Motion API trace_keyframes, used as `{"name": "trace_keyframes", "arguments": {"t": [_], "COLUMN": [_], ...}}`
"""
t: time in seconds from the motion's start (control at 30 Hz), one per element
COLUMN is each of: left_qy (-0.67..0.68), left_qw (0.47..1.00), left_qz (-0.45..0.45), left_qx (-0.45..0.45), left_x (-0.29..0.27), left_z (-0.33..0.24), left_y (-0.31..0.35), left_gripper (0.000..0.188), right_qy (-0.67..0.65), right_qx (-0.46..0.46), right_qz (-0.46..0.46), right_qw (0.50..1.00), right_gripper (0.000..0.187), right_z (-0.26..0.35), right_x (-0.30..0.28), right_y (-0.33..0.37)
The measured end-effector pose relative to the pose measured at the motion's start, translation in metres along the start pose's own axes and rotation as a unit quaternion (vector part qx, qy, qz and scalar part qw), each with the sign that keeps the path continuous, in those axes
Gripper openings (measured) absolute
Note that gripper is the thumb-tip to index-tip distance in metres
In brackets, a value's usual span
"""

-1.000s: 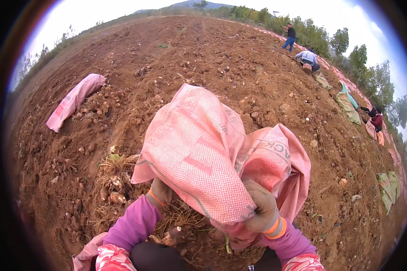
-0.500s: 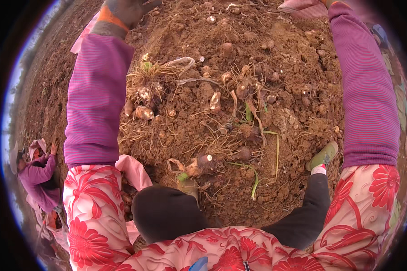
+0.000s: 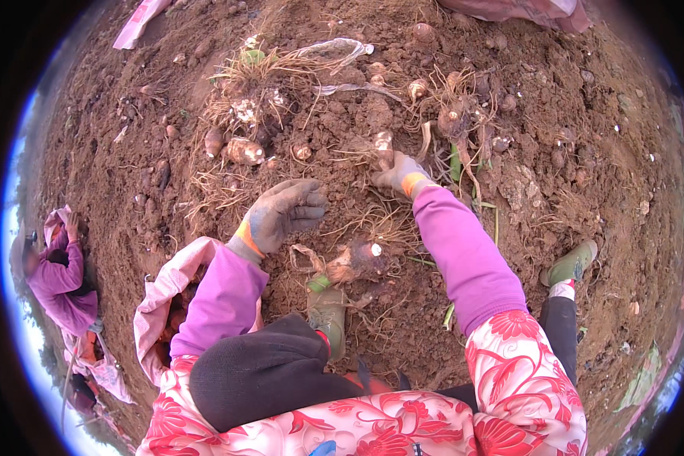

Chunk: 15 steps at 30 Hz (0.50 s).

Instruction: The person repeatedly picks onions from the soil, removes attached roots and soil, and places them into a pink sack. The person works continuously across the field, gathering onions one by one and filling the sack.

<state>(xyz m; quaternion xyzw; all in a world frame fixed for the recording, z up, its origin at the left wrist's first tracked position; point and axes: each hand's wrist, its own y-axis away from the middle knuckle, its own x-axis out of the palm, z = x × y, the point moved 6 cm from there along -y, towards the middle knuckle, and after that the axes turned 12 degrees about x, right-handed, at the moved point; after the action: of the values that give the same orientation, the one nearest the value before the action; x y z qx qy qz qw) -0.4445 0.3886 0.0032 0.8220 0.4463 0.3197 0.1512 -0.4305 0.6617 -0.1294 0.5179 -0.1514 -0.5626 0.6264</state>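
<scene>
My right hand (image 3: 400,176), in a grey glove with an orange cuff, closes round the lower end of a brownish taro corm (image 3: 383,144) with a pale patch, at the middle of the dug soil. My left hand (image 3: 285,211), gloved alike, hovers left of it over the soil, fingers stretched out and nothing in them. Ahead of the left hand lie a pale-ended corm (image 3: 245,151) and a rooty clump (image 3: 251,106). Another large corm (image 3: 356,262) with a white cut end and a green stub rests near my shoe (image 3: 327,315).
A pink sack (image 3: 159,308), its mouth open on some corms, stands left of my knee. More corms with roots (image 3: 456,121) lie ahead on the right. Pink sacking (image 3: 524,9) spans the far edge. A person in purple (image 3: 61,285) crouches at far left.
Both hands have come back from the far edge toward me. My right hand has taken hold of the corm; my left now hovers over the soil.
</scene>
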Motion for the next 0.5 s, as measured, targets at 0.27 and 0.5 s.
{"name": "trace_keyframes", "arguments": {"t": [0.27, 0.5], "left_qy": [-0.154, -0.016], "left_qw": [0.964, 0.97], "left_qz": [0.005, 0.237], "left_qx": [0.217, -0.045], "left_x": [0.049, 0.102], "left_z": [-0.014, 0.045], "left_y": [-0.036, -0.012], "left_gripper": [0.071, 0.029], "right_qy": [0.206, 0.392], "right_qx": [-0.169, -0.05], "right_qz": [-0.183, -0.201], "right_qw": [0.946, 0.896], "right_gripper": [0.081, 0.083], "right_z": [0.004, 0.011], "right_x": [0.033, 0.026], "right_y": [0.14, 0.204]}}
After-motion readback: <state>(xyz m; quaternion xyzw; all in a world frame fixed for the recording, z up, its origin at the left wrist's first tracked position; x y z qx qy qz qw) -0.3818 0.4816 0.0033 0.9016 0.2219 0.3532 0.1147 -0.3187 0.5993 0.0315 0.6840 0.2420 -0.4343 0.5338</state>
